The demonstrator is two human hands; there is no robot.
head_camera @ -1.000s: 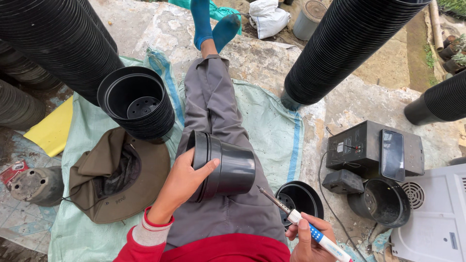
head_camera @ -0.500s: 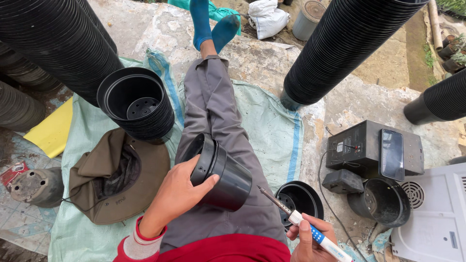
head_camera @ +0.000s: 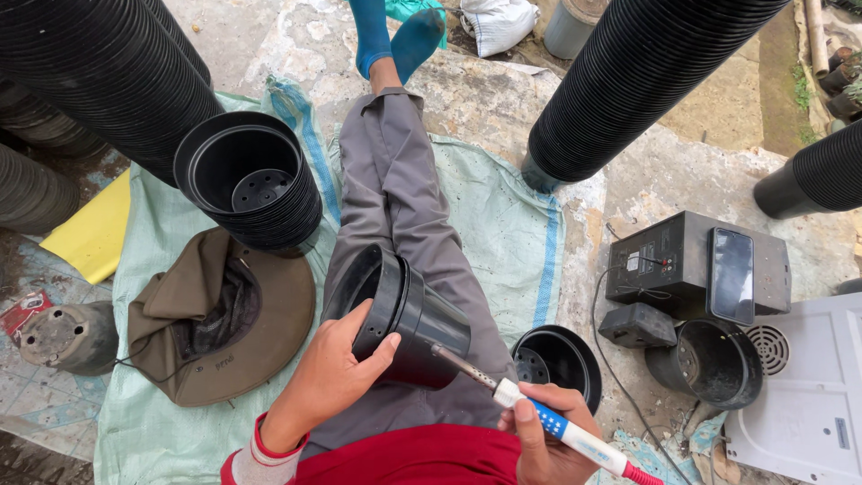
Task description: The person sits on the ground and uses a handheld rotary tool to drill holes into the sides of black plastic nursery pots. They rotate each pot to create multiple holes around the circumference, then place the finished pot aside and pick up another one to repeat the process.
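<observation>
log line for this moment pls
left hand: grips black pot on lap | right hand: holds soldering iron, tip at pot's side

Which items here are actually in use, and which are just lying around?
In use:
left hand gripping the black pot on the lap
right hand holding the soldering iron, tip at the pot
stacked pots

Lying about:
brown hat
speaker box
phone
yellow sheet

Daylit cracked concrete ground under a pale green woven sheet, with a yellow sheet at left
</observation>
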